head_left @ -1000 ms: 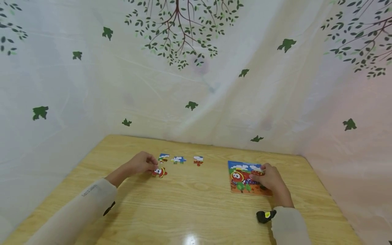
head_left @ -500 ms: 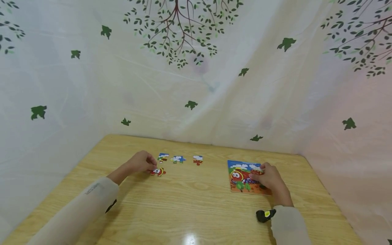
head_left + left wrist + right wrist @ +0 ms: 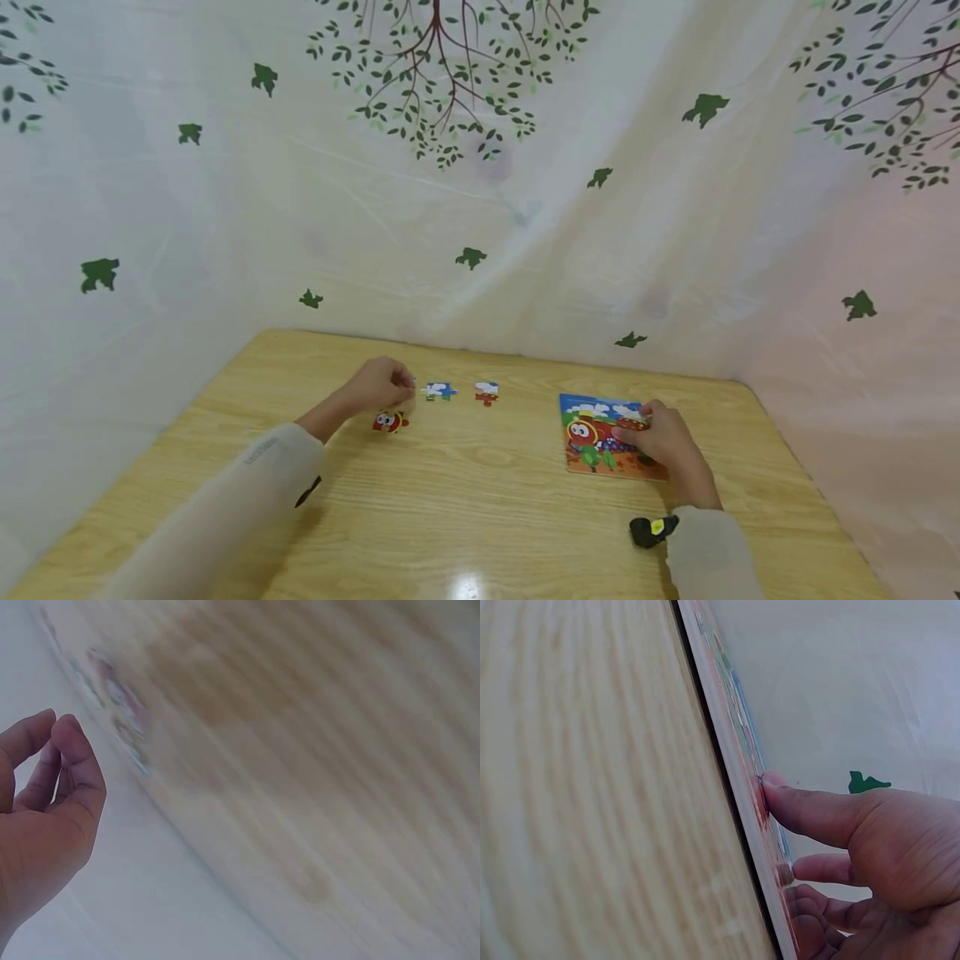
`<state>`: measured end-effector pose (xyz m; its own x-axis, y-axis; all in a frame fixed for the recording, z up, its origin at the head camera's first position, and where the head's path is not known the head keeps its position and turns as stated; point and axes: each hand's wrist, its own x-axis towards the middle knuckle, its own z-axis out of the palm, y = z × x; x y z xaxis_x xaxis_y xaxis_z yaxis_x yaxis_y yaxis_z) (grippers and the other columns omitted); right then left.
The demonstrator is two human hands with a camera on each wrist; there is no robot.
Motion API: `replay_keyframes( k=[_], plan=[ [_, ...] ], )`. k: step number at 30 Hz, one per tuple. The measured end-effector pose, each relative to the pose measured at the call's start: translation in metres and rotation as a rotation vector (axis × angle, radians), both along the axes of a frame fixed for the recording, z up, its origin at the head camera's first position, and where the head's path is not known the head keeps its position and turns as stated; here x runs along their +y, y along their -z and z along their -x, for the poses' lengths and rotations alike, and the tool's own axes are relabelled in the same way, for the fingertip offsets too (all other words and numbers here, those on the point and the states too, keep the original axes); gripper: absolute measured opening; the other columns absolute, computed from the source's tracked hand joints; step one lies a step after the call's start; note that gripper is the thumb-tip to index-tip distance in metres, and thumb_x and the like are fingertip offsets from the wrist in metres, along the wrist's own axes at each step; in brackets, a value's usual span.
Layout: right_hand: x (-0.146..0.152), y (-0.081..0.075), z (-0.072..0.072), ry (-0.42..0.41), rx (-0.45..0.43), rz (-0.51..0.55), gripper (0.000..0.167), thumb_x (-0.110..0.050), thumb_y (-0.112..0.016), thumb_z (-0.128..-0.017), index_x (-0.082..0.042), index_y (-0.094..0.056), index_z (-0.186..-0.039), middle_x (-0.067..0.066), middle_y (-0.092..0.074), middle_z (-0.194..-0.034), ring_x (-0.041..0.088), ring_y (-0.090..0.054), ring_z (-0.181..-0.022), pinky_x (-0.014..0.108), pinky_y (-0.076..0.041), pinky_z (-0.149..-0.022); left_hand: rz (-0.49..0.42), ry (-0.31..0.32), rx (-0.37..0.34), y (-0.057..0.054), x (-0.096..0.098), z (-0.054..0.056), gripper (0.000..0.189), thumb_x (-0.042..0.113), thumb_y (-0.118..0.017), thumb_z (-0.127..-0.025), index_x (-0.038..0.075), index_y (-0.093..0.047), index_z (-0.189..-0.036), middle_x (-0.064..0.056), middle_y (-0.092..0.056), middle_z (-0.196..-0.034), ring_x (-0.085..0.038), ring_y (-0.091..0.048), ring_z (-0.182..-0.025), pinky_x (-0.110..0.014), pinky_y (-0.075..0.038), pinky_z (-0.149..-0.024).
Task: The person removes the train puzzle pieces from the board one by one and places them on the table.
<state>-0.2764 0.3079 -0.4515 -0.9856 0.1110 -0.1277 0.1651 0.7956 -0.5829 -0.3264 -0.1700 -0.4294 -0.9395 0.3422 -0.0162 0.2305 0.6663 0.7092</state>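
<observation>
My left hand (image 3: pixel 384 385) hovers low over the left group of jigsaw pieces, thumb and index tips close together; the left wrist view shows nothing between them. Just below it lies a red jigsaw piece with cartoon eyes (image 3: pixel 387 423). A blue-and-white cloud piece (image 3: pixel 438 391) and a white-and-red piece (image 3: pixel 487 394) lie to its right. Another piece is almost wholly hidden behind the hand. On the right, my right hand (image 3: pixel 667 437) rests on the jigsaw puzzle board (image 3: pixel 590 457), thumb straight and fingertips touching its picture. Its palm covers the board's right side.
Everything lies on a light wooden table (image 3: pixel 450 508). A pale curtain (image 3: pixel 375 225) with printed branches and green leaf shapes hangs around its back and sides. Black straps show at both wrists, the right one with a yellow mark.
My left hand has left the red piece with eyes and moved right and slightly farther back, over the piece behind it. The right hand and board stay put.
</observation>
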Motion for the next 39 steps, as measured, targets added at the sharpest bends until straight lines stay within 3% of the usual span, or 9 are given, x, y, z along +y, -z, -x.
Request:
replay_keyframes(
  k=[3, 14, 20, 25, 32, 39],
  plan=[
    [0.001, 0.0, -0.001, 0.001, 0.004, -0.002, 0.072, -0.035, -0.076, -0.095, 0.013, -0.041, -0.135, 0.037, -0.044, -0.133, 0.047, -0.046, -0.116, 0.062, -0.039, -0.105, -0.044, 0.054, -0.002, -0.004, 0.025, 0.003, 0.005, 0.007, -0.07, -0.096, 0.003, -0.07, -0.095, -0.009, -0.068, -0.082, -0.016, -0.061, -0.067, -0.028, -0.05, -0.06],
    [0.003, -0.002, -0.005, -0.019, -0.002, 0.013, 0.07, -0.035, -0.072, -0.097, 0.014, -0.041, -0.136, 0.038, -0.046, -0.132, 0.046, -0.049, -0.115, 0.061, -0.041, -0.103, 0.026, 0.237, 0.116, -0.005, 0.121, 0.01, 0.005, 0.009, -0.071, -0.094, 0.006, -0.071, -0.097, 0.001, -0.069, -0.086, -0.009, -0.062, -0.075, -0.025, -0.053, -0.069],
    [0.005, -0.001, -0.005, -0.017, -0.001, 0.031, 0.067, -0.036, -0.069, -0.099, 0.012, -0.041, -0.136, 0.036, -0.047, -0.131, 0.044, -0.05, -0.112, 0.059, -0.045, -0.098, 0.069, 0.287, 0.157, 0.0, 0.166, 0.011, 0.006, 0.01, -0.074, -0.093, 0.006, -0.072, -0.096, 0.0, -0.068, -0.085, -0.009, -0.06, -0.077, -0.024, -0.051, -0.07],
    [0.006, 0.001, -0.002, -0.024, 0.011, 0.028, 0.059, -0.034, -0.065, -0.102, 0.011, -0.043, -0.134, 0.035, -0.049, -0.129, 0.044, -0.052, -0.11, 0.057, -0.047, -0.095, 0.12, 0.324, 0.15, 0.003, 0.196, 0.006, 0.007, 0.013, -0.076, -0.092, 0.008, -0.072, -0.095, 0.003, -0.065, -0.084, -0.007, -0.057, -0.076, -0.021, -0.048, -0.07],
    [0.006, 0.001, -0.002, -0.038, 0.041, 0.019, 0.046, -0.022, -0.061, -0.103, 0.011, -0.046, -0.131, 0.037, -0.053, -0.126, 0.045, -0.055, -0.109, 0.056, -0.049, -0.092, 0.106, 0.339, 0.095, 0.002, 0.232, -0.002, 0.004, 0.013, -0.074, -0.094, 0.009, -0.073, -0.095, 0.004, -0.064, -0.085, -0.008, -0.057, -0.076, -0.02, -0.048, -0.068],
    [0.008, 0.0, -0.005, -0.052, 0.056, 0.028, 0.043, -0.015, -0.059, -0.103, 0.011, -0.046, -0.135, 0.037, -0.053, -0.127, 0.045, -0.055, -0.111, 0.056, -0.05, -0.091, 0.137, 0.344, 0.099, 0.005, 0.259, -0.008, 0.011, 0.016, -0.076, -0.093, 0.007, -0.076, -0.1, 0.004, -0.066, -0.085, -0.007, -0.055, -0.075, -0.018, -0.045, -0.068]
  ],
)
